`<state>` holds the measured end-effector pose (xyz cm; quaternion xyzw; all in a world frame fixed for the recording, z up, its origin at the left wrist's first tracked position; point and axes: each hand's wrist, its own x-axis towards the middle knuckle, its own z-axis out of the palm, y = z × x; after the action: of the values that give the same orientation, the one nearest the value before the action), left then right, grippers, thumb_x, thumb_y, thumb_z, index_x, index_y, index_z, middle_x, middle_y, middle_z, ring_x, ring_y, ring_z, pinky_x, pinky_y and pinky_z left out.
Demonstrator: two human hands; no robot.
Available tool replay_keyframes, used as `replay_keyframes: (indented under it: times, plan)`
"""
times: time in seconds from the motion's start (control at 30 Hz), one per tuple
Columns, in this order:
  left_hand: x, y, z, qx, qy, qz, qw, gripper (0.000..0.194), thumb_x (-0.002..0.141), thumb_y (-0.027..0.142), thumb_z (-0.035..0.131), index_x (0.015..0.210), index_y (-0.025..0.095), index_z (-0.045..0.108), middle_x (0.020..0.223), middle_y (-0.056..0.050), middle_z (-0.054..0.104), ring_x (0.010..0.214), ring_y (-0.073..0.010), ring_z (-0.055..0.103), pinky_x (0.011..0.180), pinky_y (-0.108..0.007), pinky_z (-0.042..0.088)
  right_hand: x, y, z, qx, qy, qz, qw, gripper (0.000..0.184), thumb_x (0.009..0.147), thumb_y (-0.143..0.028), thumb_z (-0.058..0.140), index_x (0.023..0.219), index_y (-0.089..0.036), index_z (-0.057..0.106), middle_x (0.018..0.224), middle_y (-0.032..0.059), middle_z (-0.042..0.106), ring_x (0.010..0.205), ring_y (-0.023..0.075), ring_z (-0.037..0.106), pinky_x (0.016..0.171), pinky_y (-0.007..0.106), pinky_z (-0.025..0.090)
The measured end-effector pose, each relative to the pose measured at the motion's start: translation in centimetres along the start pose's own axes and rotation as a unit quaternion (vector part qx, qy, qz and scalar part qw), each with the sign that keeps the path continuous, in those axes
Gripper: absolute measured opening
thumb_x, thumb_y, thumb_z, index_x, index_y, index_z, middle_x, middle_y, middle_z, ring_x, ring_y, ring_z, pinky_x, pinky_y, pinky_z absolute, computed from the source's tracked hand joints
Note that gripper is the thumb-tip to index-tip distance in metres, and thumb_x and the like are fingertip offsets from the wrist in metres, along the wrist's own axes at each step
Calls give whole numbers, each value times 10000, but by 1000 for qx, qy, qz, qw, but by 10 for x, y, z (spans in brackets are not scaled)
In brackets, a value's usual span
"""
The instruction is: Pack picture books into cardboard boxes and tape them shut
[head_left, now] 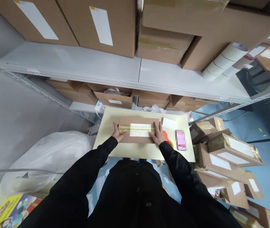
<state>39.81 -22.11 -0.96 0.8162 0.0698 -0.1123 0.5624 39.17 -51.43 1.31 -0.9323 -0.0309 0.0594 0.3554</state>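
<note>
A flat, long cardboard box (125, 121) lies on a cream table (125, 152). A strip of clear yellowish tape runs along its middle, over a white label (140, 133). My left hand (119, 133) holds the box's left end, thumb on top and fingers along the side. The opposite end is in my right hand (158, 134), its thumb also on the top face. Just right of that hand lies a red tape dispenser (165, 136) with a yellow roll (171, 144), partly hidden by my wrist.
A white stack (169, 123) and a phone (181, 140) lie on the table's right side. Behind it stands a grey shelf (116, 68) with large cartons and tape rolls (225, 61). Labelled boxes (234, 148) are piled on the right; a white plastic bag (54, 152) is at left.
</note>
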Motion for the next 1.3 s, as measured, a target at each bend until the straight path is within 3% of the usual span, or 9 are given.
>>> replay_keyframes:
  times: [0.13,0.27,0.37,0.47,0.6,0.8,0.9,1.1,1.3]
  plan:
    - [-10,16,0,200,70,103,972,1248,650,685,612,1462,123,-152,1534,-259,-32,1415,-397,35,1099,-595,164,3,-10,-2,-17,-7,-6,1000,840,763,-492,591,1470,-260,202,1566,96,-50,1417,348,153,1090,510,295]
    - [-18,40,-4,414,-95,208,881,1137,569,664,681,1474,178,194,1542,-184,141,1410,-425,31,1069,-662,-69,-4,3,-10,31,25,8,999,759,793,-508,540,1445,-233,267,1553,120,107,1403,317,221,1082,483,312]
    - [-18,49,-1,453,-110,203,861,1095,613,656,648,1480,177,182,1534,-174,182,1411,-395,103,1083,-644,-65,-32,30,-10,28,99,122,987,625,866,-540,368,1362,-160,396,1403,202,391,1298,320,399,1025,513,355]
    - [-14,49,3,460,-99,205,858,1104,614,660,641,1481,159,178,1534,-172,185,1411,-392,108,1095,-631,-24,-60,54,2,-75,60,264,960,625,781,-604,477,1159,-114,570,1138,252,580,1155,405,502,950,601,353]
    - [-17,47,3,458,-113,197,860,1099,602,655,653,1475,157,209,1532,-179,185,1409,-393,114,1104,-613,35,-69,66,16,-58,72,292,952,466,703,-493,600,1033,-164,614,825,159,659,900,341,625,886,534,404]
    - [-29,48,-2,434,-126,217,865,1035,636,602,666,1469,162,236,1535,-162,185,1412,-385,109,1104,-613,21,-56,56,-57,-19,189,230,954,405,815,-514,298,830,-211,565,667,75,588,717,264,570,643,376,459]
    - [-32,47,-5,429,-140,216,866,1048,614,582,695,1465,165,249,1539,-156,172,1413,-381,105,1106,-612,6,-35,21,-97,85,266,110,954,415,827,-556,311,647,-219,472,544,3,442,559,173,445,521,284,375]
    - [-45,40,-13,418,-143,229,868,1044,608,563,711,1460,165,258,1536,-160,180,1417,-366,107,1112,-602,-21,19,-72,-74,234,-18,-2,972,545,708,-673,545,485,-193,415,467,-44,333,459,80,288,444,236,243]
    - [-52,40,-21,264,-112,220,933,883,656,577,666,1385,163,391,1485,-171,321,1389,-380,211,1110,-622,-16,34,-89,-43,232,-139,13,963,545,657,-672,607,477,-181,453,439,-59,344,426,65,291,426,226,220]
